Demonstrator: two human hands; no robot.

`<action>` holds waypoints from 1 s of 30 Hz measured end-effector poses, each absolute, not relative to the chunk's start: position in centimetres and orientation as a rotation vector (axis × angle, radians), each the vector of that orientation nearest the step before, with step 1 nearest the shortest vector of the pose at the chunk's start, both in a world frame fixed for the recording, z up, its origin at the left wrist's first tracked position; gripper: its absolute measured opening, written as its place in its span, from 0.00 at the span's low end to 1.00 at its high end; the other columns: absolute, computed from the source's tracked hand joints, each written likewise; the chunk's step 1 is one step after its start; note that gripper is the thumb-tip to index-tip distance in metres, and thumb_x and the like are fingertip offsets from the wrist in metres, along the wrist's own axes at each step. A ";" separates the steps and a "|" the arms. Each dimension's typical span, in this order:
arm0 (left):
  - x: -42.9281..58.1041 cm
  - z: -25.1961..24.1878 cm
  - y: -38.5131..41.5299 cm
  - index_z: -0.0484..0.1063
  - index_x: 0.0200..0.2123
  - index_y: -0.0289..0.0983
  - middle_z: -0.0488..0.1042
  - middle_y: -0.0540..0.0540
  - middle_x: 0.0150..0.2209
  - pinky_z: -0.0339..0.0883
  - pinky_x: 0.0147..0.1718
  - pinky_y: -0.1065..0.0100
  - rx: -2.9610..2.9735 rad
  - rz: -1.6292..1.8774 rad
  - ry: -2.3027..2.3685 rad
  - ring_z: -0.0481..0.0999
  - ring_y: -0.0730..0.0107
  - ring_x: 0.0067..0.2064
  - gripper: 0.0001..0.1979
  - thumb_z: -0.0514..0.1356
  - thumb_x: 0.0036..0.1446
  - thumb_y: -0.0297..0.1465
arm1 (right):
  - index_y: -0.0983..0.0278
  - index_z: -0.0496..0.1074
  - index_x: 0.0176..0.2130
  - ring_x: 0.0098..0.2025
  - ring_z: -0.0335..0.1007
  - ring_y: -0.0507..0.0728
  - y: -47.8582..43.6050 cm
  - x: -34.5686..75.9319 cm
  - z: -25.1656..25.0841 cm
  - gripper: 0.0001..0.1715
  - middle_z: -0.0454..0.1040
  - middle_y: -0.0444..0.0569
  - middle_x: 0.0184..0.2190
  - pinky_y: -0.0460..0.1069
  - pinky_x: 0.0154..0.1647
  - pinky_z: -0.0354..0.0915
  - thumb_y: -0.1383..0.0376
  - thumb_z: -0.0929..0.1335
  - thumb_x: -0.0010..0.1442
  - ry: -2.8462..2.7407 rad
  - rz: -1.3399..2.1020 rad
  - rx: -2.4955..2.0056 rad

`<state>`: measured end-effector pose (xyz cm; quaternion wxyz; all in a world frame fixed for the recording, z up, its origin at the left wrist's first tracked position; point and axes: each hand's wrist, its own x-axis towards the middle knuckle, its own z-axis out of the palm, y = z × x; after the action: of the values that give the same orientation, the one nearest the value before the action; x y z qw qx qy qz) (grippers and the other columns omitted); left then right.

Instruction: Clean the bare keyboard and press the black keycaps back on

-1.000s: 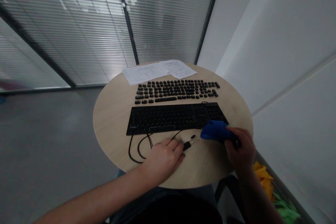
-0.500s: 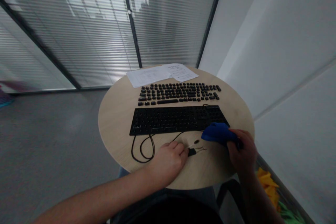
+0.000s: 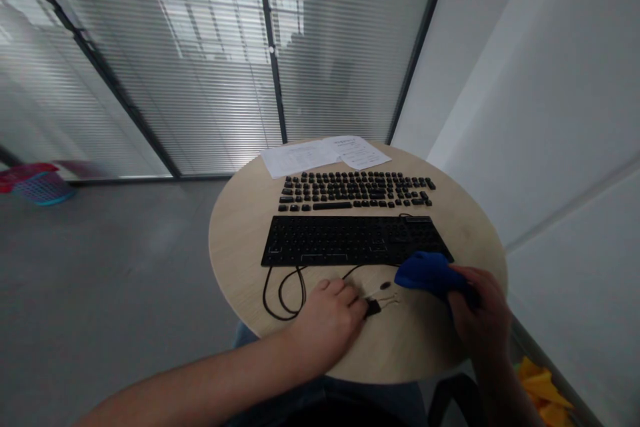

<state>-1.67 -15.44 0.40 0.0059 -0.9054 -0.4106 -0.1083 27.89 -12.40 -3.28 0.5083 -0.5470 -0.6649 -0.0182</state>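
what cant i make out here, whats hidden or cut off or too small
All in the head view:
Whether the left hand grips anything: the back of the hand hides its palm and fingertips.
Part of the front edge of the keyboard: behind the blue cloth.
The end of the cloth inside the right hand: covered by the fingers.
The words on the papers: too small.
The lower end of the yellow thing: cut off by the bottom edge.

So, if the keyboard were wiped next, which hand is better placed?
Probably the right hand: it holds the blue cloth, which is by the near right corner of the keyboard. The left hand is beside the binder clip, with no cloth visible in it.
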 end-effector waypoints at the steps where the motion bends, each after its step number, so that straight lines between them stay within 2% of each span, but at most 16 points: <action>1: -1.8 0.3 -15.2 0.76 0.44 0.40 0.79 0.46 0.39 0.69 0.38 0.57 -2.842 -0.335 -1.267 0.75 0.57 0.42 0.07 0.60 0.66 0.32 | 0.62 0.76 0.46 0.43 0.74 0.63 -12.4 27.9 -3.2 0.16 0.77 0.52 0.42 0.58 0.46 0.69 0.66 0.67 0.58 -1.595 -0.040 -1.329; 8: -0.7 0.4 -13.8 0.77 0.47 0.39 0.81 0.46 0.43 0.66 0.40 0.58 -2.851 -0.326 -1.183 0.75 0.60 0.44 0.10 0.57 0.68 0.30 | 0.63 0.77 0.45 0.42 0.74 0.62 -12.4 28.3 -3.4 0.17 0.78 0.52 0.40 0.56 0.45 0.68 0.66 0.68 0.54 -1.417 0.002 -1.353; 13: -3.7 1.8 -13.5 0.75 0.54 0.41 0.80 0.44 0.51 0.71 0.43 0.57 -2.829 -0.577 -1.235 0.77 0.58 0.47 0.15 0.60 0.66 0.37 | 0.64 0.77 0.45 0.41 0.73 0.61 -13.1 29.0 -3.4 0.16 0.76 0.52 0.40 0.55 0.43 0.67 0.65 0.69 0.56 -1.342 -0.036 -1.364; 16: -8.9 3.5 -12.0 0.77 0.51 0.39 0.80 0.42 0.49 0.73 0.49 0.54 -2.562 -0.794 -1.571 0.78 0.58 0.49 0.16 0.54 0.69 0.37 | 0.64 0.77 0.46 0.43 0.73 0.61 -13.0 29.5 -1.6 0.17 0.76 0.51 0.42 0.56 0.45 0.67 0.65 0.69 0.56 -1.419 -0.075 -1.331; 19: -14.2 4.1 -9.9 0.78 0.49 0.37 0.79 0.38 0.51 0.71 0.57 0.49 -2.209 -0.862 -2.021 0.77 0.52 0.53 0.18 0.54 0.68 0.40 | 0.62 0.77 0.48 0.44 0.73 0.62 -11.5 28.5 2.1 0.18 0.76 0.50 0.42 0.57 0.48 0.67 0.68 0.68 0.56 -1.587 -0.092 -1.253; 21: -16.4 3.5 -8.7 0.76 0.53 0.36 0.77 0.37 0.55 0.68 0.61 0.48 -2.271 -0.857 -2.105 0.75 0.51 0.58 0.20 0.53 0.67 0.40 | 0.61 0.77 0.49 0.45 0.73 0.62 -9.9 26.3 4.8 0.20 0.76 0.50 0.42 0.57 0.47 0.68 0.69 0.68 0.57 -1.780 -0.082 -1.147; 25: -18.1 1.1 -7.8 0.62 0.67 0.35 0.62 0.34 0.70 0.58 0.70 0.44 -2.646 -0.817 -2.024 0.64 0.47 0.69 0.37 0.60 0.61 0.48 | 0.62 0.77 0.50 0.44 0.72 0.60 -6.0 18.0 8.1 0.21 0.75 0.52 0.42 0.55 0.46 0.68 0.72 0.66 0.59 -2.197 -0.007 -0.808; 27: -18.4 0.2 -7.7 0.57 0.70 0.35 0.56 0.32 0.72 0.54 0.71 0.41 -2.697 -0.847 -2.005 0.58 0.45 0.72 0.44 0.62 0.58 0.51 | 0.63 0.78 0.51 0.45 0.70 0.60 -4.2 13.3 8.1 0.22 0.75 0.53 0.43 0.56 0.49 0.68 0.73 0.65 0.60 -2.363 0.031 -0.666; 30: -19.1 -0.2 -7.3 0.54 0.71 0.36 0.55 0.30 0.73 0.52 0.71 0.39 -2.730 -0.855 -1.965 0.56 0.42 0.73 0.50 0.65 0.53 0.55 | 0.64 0.78 0.53 0.49 0.68 0.61 -1.9 7.8 6.6 0.21 0.75 0.56 0.46 0.57 0.53 0.66 0.73 0.66 0.62 -2.638 0.073 -0.519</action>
<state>-19.05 -7.35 -0.20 -0.1635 -0.7760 -0.5586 -0.2431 7.82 -1.94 6.62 0.2240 -0.1881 -0.9559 0.0265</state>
